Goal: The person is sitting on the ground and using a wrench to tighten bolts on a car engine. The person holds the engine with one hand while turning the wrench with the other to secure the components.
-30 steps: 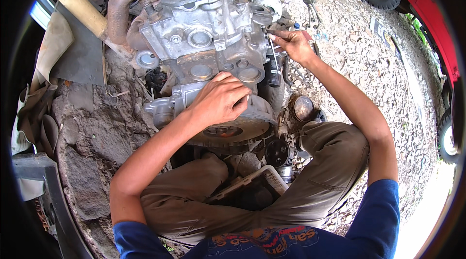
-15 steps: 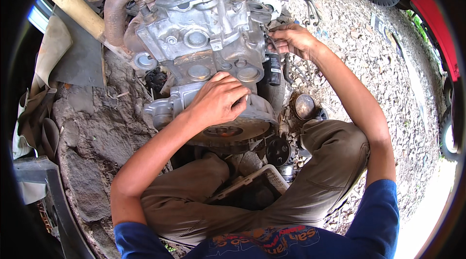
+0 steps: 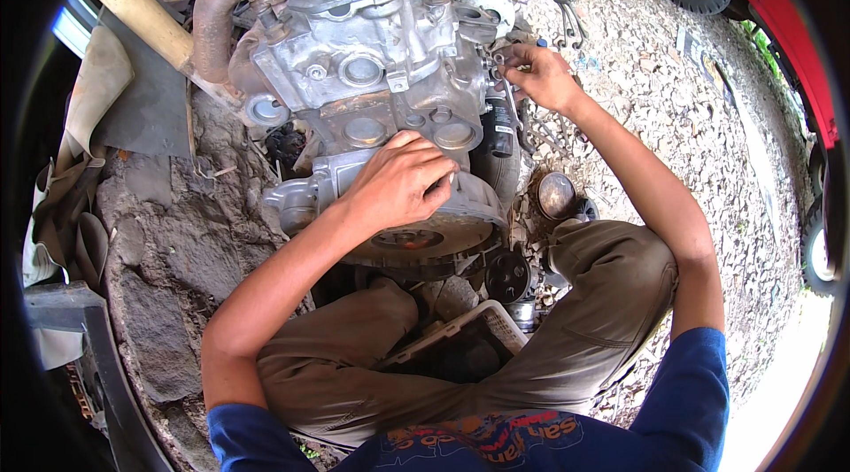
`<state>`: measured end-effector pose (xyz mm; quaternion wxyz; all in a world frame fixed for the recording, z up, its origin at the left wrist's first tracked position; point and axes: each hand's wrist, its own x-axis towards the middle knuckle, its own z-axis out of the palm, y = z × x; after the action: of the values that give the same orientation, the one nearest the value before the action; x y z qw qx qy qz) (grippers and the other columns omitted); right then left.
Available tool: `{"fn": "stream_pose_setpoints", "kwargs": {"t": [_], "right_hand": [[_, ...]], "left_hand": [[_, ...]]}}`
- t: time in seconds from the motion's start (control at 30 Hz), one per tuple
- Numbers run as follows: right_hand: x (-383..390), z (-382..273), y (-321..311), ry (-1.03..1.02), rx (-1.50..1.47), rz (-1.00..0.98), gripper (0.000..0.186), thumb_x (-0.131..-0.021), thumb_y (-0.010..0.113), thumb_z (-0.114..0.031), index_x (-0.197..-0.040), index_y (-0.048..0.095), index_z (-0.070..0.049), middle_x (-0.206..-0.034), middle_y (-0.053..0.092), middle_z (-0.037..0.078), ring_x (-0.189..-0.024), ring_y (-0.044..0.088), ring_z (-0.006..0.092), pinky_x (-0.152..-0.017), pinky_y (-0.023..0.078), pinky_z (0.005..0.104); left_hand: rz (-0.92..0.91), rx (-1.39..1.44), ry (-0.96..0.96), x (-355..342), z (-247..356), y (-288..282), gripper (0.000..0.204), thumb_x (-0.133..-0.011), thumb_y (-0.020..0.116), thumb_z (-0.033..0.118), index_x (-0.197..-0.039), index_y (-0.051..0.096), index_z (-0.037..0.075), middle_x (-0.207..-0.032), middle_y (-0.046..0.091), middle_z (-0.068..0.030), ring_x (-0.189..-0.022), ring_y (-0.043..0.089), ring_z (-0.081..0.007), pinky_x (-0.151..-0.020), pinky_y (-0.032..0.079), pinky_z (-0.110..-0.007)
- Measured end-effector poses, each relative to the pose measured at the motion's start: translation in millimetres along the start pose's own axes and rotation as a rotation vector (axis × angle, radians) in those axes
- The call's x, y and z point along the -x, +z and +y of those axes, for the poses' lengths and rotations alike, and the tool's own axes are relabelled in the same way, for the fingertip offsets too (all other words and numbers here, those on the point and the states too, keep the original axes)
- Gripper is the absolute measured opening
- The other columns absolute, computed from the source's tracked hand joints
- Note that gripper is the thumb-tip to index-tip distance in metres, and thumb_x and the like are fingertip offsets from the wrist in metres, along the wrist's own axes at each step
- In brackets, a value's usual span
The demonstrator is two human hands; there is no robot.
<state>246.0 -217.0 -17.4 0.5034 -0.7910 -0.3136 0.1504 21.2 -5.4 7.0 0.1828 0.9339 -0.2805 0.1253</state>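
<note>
A grey metal engine block stands upright before me, with a round flywheel at its near end. Over the flywheel's upper rim lies my left hand, its fingers curled in; whatever they may hold is hidden. My right hand is at the engine's right side, thumb and fingers pinched on a slim metal wrench. The wrench slants down past a black cylindrical oil filter on that side. Where the wrench meets the engine is too small to make out.
A rusty exhaust pipe and a bamboo pole lie at the upper left. Round metal parts sit by my right knee, and a plastic crate between my legs. Gravel spreads right, toward a red vehicle.
My right hand has turned and shifted slightly right, and the wrench shows more clearly below its fingers. My left hand stays on the flywheel rim.
</note>
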Motion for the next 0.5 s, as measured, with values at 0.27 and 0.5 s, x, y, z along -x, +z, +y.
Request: {"fn": "stream_pose_setpoints", "kwargs": {"t": [0.27, 0.5], "right_hand": [[-7.0, 30.5, 17.0, -0.124, 0.176, 0.187, 0.033, -0.089, 0.071, -0.020, -0.108, 0.068, 0.007, -0.099, 0.073, 0.020, -0.086, 0.072, 0.0284, -0.079, 0.057, 0.0379], [-7.6, 32.0, 23.7, -0.223, 0.204, 0.234, 0.035, -0.091, 0.069, -0.019, -0.118, 0.067, 0.004, -0.101, 0.073, 0.021, -0.092, 0.072, 0.0283, -0.085, 0.056, 0.0369]], "left_hand": [[0.011, 0.005, 0.004, -0.5, 0.2, 1.5, 0.012, -0.081, 0.067, 0.006, -0.092, 0.070, 0.003, -0.089, 0.070, -0.0084, -0.088, 0.066, -0.0260, -0.091, 0.046, -0.040], [0.007, 0.003, 0.010, -1.0, 0.0, 1.4, 0.012, -0.081, 0.067, 0.007, -0.092, 0.070, 0.003, -0.089, 0.070, -0.0080, -0.088, 0.065, -0.0257, -0.091, 0.046, -0.040]]}}
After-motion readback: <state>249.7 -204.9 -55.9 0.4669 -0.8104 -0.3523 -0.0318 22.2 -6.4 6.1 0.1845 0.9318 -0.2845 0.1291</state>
